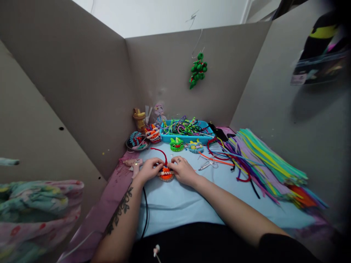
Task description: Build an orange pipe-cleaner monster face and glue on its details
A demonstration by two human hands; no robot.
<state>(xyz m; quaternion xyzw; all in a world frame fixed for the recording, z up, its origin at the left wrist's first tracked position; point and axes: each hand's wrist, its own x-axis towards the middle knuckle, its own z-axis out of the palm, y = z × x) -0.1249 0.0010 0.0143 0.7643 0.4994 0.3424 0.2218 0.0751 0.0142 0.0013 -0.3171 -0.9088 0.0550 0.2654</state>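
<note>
Both hands [149, 170] [183, 171] pinch an orange figure [166, 173] — blue tray [164, 137] holds pipe cleaners [183, 126].

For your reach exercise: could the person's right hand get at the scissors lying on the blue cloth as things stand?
Probably yes. The scissors lie on the cloth just beside the right hand, with nothing between them, though that hand and the left hand are busy on the orange pipe-cleaner figure.

Looking forward and down from head height, sitting close over the light-blue table mat [181, 204], facing the far cardboard screen [175, 73]; forearms entering from the near edge.
</note>
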